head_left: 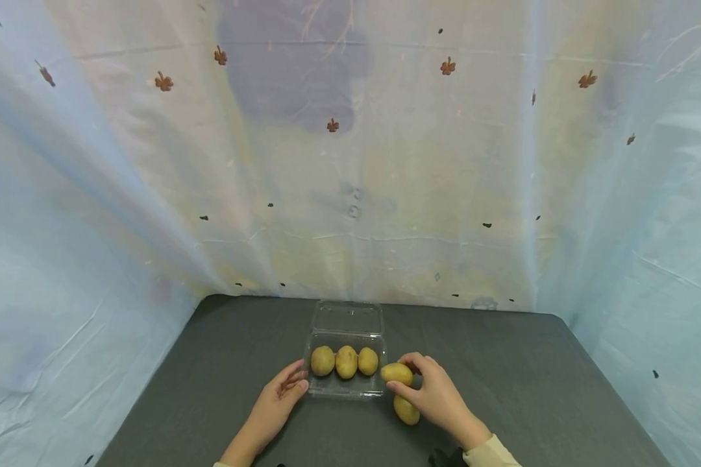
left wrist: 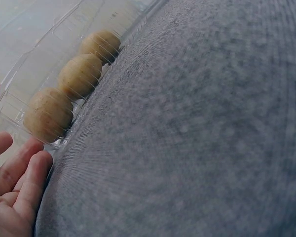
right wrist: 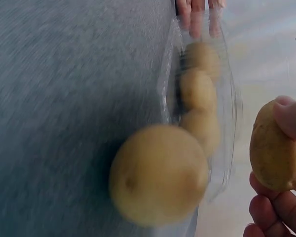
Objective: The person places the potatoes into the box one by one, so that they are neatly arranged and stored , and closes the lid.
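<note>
Held potato [head_left: 396, 373] — at 3 o'clock of the clear container [head_left: 344, 388], head view. Judged firm, fairly light, smooth enough to slip; best taken across its middle. Right hand [head_left: 437, 394] pinches it between thumb and fingers. Loose potato [head_left: 406, 411] at its 6 o'clock; three potatoes [head_left: 346, 363] inside container. Left hand [head_left: 274, 403] — fingers loosely bent, gripping nothing evident, at container's 9 o'clock wall; contact unclear.

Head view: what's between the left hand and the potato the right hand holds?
In the head view, the clear container lies between the left hand and the held potato, with three potatoes in a row inside.
</note>
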### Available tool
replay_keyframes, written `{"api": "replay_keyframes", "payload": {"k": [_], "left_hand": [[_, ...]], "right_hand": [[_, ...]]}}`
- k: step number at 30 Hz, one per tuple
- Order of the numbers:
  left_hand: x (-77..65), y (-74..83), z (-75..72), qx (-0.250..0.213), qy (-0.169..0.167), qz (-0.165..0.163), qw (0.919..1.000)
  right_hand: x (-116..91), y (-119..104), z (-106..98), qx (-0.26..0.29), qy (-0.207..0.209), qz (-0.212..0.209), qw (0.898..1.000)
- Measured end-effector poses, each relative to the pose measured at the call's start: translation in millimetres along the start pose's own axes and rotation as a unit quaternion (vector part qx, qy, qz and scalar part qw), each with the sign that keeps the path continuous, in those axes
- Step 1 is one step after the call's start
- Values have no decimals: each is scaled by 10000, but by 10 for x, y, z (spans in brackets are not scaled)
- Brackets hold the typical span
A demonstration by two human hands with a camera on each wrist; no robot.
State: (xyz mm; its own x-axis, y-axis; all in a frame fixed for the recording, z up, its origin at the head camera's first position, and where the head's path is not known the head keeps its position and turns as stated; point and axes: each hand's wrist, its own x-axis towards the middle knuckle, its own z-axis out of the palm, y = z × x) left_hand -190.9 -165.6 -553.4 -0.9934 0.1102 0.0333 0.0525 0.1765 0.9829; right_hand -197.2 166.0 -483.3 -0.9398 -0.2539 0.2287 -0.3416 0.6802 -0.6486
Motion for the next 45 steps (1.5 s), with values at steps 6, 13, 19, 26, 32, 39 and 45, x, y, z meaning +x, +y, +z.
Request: {"api": "replay_keyframes", "payload": {"k": [6, 13, 19, 26, 32, 39, 45], "left_hand": [[8, -7, 4, 7, 50, -22, 10000], [4, -13, 1, -75, 17, -41, 10000], [-5, -2, -1, -21, -36, -20, 10000], [-12, 7, 4, -76, -45, 0, 10000], [-2, -19, 12, -75, -7, 7, 10000], [-12, -9, 11, -2, 23, 33, 10000], [-21, -2, 10, -13, 23, 15, 10000]], "right_hand": [[92, -87, 114, 41, -4, -161, 9999], [179, -177, 261, 64, -109, -314, 9994], [227, -248, 382, 174, -229, -263, 9992], [287, -308, 517, 34, -214, -418, 9989], [326, -366, 598, -104, -230, -548, 9982], [367, -408, 672, -158, -233, -716, 9970], [397, -418, 755, -207, -156, -850, 9960]]}}
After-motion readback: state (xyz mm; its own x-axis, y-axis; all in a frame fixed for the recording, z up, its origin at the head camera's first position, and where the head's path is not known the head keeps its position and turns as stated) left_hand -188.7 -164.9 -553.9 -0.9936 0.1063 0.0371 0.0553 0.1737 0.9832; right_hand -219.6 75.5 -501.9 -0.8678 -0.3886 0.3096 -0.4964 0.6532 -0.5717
